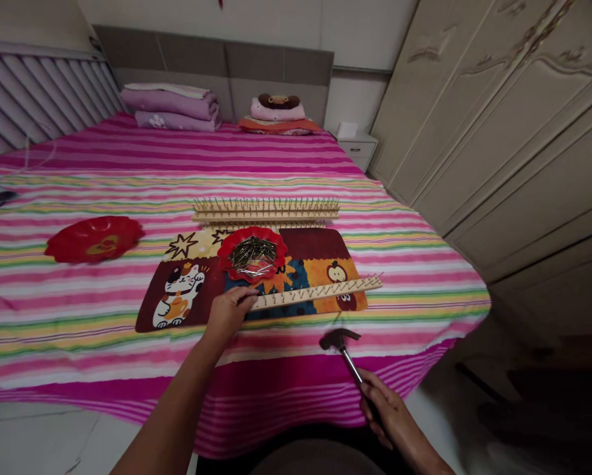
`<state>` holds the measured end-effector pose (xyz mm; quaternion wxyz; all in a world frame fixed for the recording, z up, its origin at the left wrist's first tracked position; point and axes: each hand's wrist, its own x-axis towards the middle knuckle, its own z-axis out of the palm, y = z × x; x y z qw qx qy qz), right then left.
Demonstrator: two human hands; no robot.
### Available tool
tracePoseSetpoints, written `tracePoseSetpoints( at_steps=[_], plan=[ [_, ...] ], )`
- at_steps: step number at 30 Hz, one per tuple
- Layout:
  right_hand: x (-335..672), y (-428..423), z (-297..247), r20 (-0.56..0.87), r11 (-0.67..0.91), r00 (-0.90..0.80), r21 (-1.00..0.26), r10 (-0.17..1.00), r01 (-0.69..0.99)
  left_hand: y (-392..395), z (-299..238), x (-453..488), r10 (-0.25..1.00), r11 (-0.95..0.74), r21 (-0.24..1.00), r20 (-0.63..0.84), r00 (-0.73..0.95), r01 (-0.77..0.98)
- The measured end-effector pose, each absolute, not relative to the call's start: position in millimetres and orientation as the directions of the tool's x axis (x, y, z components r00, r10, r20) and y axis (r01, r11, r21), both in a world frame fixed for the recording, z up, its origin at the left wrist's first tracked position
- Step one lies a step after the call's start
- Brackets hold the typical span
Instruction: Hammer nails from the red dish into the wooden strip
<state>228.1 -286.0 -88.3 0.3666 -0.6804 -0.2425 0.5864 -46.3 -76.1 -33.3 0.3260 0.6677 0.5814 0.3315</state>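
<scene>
My left hand [229, 311] is closed on the left end of a wooden strip [303, 295]. A row of nails stands along the strip, some leaning. In my right hand [387, 412] is a claw hammer [343, 343], gripped by its dark handle, its head below the strip and apart from it. A red scalloped dish [225, 265] full of loose nails sits just beyond my left hand. Under the strip and the dish lies a patterned mat [209, 290] with a cat on it. Farther back, wooden strips [266, 216] bristle with many upright nails.
A red plate [73, 241] lies to the left on the striped bedspread [39, 297]. Folded bedding [172, 105] and a pink stack [277, 113] rest by the headboard [192, 59]. A wardrobe [498, 145] and a small nightstand [358, 146] stand at the right.
</scene>
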Motion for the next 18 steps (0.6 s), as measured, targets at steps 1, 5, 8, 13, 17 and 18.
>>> tracePoseSetpoints(
  at_steps=[1,5,8,13,17,18],
  plan=[
    [225.7,-286.7,-87.5,-0.606,-0.601,0.201,-0.794,0.77,-0.093,-77.3,-32.3,-45.2,0.995,-0.092,0.817,0.05,0.089,0.569],
    [210.1,-284.2,-68.9,-0.544,-0.537,0.18,-0.839,0.819,-0.09,-81.4,-30.3,-41.7,0.999,-0.053,0.79,0.039,0.036,0.611],
    [195.7,-270.1,-39.7,-0.462,-0.46,0.11,-0.887,0.88,-0.039,-82.8,-31.3,-41.0,0.995,-0.094,0.769,0.101,0.025,0.632],
    [170.3,-223.0,10.9,-0.249,-0.228,-0.052,-0.939,0.967,0.258,-84.9,-35.7,-40.4,0.991,-0.129,0.765,0.124,0.053,0.631],
    [148.9,-184.9,30.3,-0.074,-0.022,-0.117,-0.918,0.99,0.397,-87.0,-39.9,-39.7,0.981,-0.184,0.75,0.181,0.071,0.635],
    [144.9,-178.1,31.5,-0.054,0.007,-0.129,-0.903,0.99,0.43,-87.3,-40.8,-39.7,0.979,-0.19,0.746,0.189,0.071,0.638]
  ],
)
